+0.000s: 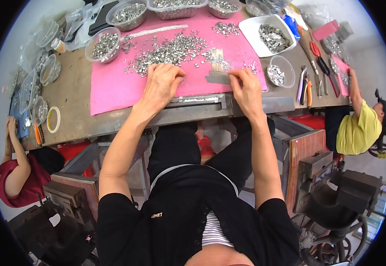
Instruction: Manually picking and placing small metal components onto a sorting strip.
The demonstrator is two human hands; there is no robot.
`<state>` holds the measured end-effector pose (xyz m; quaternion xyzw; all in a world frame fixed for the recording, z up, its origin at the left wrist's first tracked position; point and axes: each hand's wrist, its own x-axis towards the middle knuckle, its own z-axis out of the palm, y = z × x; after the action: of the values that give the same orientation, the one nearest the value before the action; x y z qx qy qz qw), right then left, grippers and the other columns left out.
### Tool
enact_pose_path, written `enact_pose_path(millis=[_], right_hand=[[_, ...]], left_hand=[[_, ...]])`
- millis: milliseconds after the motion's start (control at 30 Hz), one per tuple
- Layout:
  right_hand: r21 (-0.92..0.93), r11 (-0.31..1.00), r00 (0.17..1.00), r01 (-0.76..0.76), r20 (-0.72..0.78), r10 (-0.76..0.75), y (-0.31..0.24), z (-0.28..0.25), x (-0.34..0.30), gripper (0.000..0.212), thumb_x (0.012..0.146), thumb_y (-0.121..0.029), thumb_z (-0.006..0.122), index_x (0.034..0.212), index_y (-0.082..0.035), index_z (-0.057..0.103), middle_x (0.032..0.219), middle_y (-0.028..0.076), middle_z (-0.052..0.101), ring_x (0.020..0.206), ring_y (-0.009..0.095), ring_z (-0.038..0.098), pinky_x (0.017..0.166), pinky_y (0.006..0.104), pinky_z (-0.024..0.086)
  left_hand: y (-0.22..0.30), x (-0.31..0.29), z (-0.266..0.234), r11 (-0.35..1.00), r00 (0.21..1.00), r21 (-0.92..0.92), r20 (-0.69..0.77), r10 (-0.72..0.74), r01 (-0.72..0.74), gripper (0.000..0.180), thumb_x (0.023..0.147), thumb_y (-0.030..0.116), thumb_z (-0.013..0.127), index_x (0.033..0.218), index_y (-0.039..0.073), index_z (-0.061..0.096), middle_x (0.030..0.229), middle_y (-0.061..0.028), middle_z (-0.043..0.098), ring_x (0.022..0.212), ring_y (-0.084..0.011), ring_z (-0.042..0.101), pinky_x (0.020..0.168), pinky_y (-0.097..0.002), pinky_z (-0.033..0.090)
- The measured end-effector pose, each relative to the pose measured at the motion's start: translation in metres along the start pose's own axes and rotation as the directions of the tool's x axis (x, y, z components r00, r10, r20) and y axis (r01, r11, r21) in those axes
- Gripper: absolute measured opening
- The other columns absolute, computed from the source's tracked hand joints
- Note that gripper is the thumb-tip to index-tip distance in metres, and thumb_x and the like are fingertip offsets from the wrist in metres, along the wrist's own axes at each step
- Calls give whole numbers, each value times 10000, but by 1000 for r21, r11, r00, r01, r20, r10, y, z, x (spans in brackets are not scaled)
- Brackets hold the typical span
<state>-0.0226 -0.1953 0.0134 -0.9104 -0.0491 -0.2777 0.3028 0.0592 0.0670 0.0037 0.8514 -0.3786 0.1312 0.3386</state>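
My left hand (161, 86) is closed with its fingers curled down at the near edge of a heap of small silver metal pieces (171, 52); whatever its fingertips hold is hidden. My right hand (247, 91) pinches the right end of a flat dark grey metal strip (217, 77), close above the pink mat (108, 88). Just beyond the strip is a tan, striped flat piece (218, 60) with metal bits around it. Between my hands, along the table's front edge, lies a long metal holder (197, 100) with a row of silvery pieces in it.
Plastic tubs (103, 45) and a white tray (267, 35) of metal parts ring the mat. A small clear cup (281, 72), pliers (308, 91) and red-handled scissors (316, 49) lie right. A tape roll (53, 119) is left. Co-workers sit at left (15, 177) and right (357, 133).
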Motion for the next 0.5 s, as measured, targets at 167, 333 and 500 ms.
enact_pose_path(millis=[167,333,500], right_hand=[[-114,986,992,-123,-18,122,24,1,12,73,874,-69,698,940,-47,721,870,127,662,854,340,649,782,452,452],[-213,973,996,-93,-33,88,26,2,8,81,875,-107,706,928,-47,724,864,135,660,865,347,649,793,460,445],[-397,916,996,-64,-88,31,20,15,7,103,843,-162,762,880,-77,717,874,106,654,883,317,629,803,454,426]], left_hand=[[2,-3,1,992,998,121,-48,-28,33,76,869,130,762,925,101,720,894,-29,648,919,-225,604,956,-418,363],[4,-4,0,985,999,172,-38,-21,28,71,871,139,761,918,109,717,894,-23,646,918,-220,594,953,-421,358],[6,-3,-1,988,1000,154,-5,-2,3,81,873,85,707,938,91,659,907,-62,630,935,-260,593,933,-442,360]])
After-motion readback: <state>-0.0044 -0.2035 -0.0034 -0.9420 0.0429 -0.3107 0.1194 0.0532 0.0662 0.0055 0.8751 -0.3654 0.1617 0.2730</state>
